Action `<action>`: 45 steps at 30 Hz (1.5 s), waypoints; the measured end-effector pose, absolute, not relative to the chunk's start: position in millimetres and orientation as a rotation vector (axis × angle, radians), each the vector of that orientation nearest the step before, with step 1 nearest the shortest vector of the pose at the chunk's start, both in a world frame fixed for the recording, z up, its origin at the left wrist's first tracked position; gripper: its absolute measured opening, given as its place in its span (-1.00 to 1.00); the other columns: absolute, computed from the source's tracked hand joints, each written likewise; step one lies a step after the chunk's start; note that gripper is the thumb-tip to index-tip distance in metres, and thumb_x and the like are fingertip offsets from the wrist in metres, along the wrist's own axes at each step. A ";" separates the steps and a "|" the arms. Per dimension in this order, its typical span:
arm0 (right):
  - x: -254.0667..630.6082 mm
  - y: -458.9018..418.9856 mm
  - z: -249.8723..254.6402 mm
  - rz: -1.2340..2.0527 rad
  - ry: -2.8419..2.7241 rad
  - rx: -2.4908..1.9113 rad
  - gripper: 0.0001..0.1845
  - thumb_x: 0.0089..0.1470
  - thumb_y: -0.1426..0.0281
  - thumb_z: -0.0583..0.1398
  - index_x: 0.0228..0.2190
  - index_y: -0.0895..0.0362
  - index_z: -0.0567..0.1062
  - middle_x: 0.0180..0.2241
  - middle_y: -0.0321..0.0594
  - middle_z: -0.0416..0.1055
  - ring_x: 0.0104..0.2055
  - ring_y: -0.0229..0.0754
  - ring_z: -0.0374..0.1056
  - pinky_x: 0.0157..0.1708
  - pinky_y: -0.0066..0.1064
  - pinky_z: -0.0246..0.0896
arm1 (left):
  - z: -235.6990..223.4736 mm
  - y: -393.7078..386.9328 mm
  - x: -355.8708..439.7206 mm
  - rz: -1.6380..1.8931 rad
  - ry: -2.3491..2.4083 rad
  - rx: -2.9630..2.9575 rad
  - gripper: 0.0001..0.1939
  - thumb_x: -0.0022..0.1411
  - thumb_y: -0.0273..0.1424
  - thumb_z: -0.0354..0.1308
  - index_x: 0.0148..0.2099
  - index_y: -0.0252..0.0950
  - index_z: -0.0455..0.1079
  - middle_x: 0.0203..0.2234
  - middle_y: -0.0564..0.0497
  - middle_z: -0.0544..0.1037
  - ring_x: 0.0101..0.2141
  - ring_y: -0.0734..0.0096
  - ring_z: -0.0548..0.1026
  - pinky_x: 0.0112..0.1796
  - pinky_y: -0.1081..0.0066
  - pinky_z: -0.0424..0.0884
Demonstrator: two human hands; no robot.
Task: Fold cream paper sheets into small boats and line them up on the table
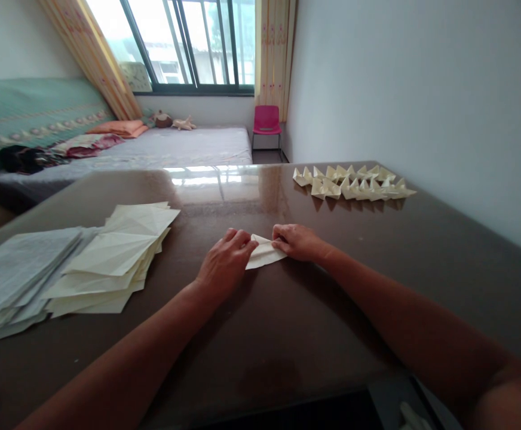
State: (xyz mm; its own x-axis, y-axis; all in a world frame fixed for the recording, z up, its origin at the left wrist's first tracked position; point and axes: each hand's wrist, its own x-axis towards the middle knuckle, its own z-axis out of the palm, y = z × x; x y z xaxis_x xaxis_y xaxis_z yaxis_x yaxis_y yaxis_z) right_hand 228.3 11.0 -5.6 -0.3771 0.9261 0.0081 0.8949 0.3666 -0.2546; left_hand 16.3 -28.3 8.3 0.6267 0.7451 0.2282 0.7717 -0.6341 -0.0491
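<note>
A small folded cream paper piece (264, 254) lies on the dark glossy table (287, 310) between my hands. My left hand (225, 261) rests on its left end with fingers curled down onto the paper. My right hand (297, 242) pinches the paper's right end, fingers pressed together against the table. Only the middle of the paper shows between the hands.
A stack of cream creased sheets (115, 257) and greyish sheets (16, 278) lies at the left. Several finished folded paper shapes (354, 183) sit in rows at the far right near the wall. Beyond the table are a bed (153, 149) and a pink chair (266, 120).
</note>
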 end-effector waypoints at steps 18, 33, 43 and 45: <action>220.4 -14.7 6.7 -0.026 -2.602 -1.301 -0.74 0.15 0.42 0.12 -0.12 0.03 0.47 -0.07 -0.12 0.35 0.00 -0.09 0.20 -0.12 -0.31 0.09 | 6.8 -48.6 30.3 0.077 -1.286 -2.691 -0.65 0.32 -0.47 -0.08 0.13 -0.25 0.26 -0.12 -0.14 0.41 -0.15 0.22 0.35 -0.19 0.28 0.36; 208.0 -43.7 19.6 -0.156 -2.882 -1.779 -0.64 0.17 0.56 -0.03 -0.16 0.22 0.52 -0.11 0.15 0.42 -0.17 -0.02 0.38 -0.38 -0.30 0.23 | 18.4 -56.7 23.2 0.232 -1.332 -2.581 -0.72 0.25 -0.56 -0.05 -0.12 -0.42 0.46 -0.22 -0.24 0.47 -0.18 0.09 0.40 -0.32 0.24 0.28; 221.3 -23.9 14.9 -0.115 -2.627 -1.692 -0.72 0.23 0.34 0.01 -0.26 0.14 0.50 -0.19 0.00 0.43 -0.14 -0.05 0.33 -0.31 -0.34 0.21 | 25.0 -57.1 18.5 0.183 -1.382 -2.604 -0.75 0.23 -0.52 -0.01 -0.30 -0.38 0.51 -0.35 -0.25 0.49 -0.26 0.18 0.44 -0.27 0.25 0.31; 225.7 -11.5 5.8 -0.087 -2.485 -1.616 -0.68 0.23 0.20 0.03 -0.22 0.11 0.47 -0.12 -0.03 0.40 -0.02 -0.02 0.25 -0.21 -0.31 0.19 | 26.5 -54.8 19.0 0.205 -1.402 -2.604 -0.74 0.21 -0.55 -0.02 -0.31 -0.36 0.52 -0.35 -0.23 0.49 -0.26 0.19 0.44 -0.28 0.27 0.32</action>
State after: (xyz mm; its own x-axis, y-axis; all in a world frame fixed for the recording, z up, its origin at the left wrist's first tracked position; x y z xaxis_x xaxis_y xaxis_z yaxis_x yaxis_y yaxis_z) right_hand 225.7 -11.5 5.8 -0.3952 0.9011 0.1783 0.9114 0.4089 -0.0466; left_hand 19.0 -54.8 26.5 0.5467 0.8365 -0.0375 0.8121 -0.5406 -0.2196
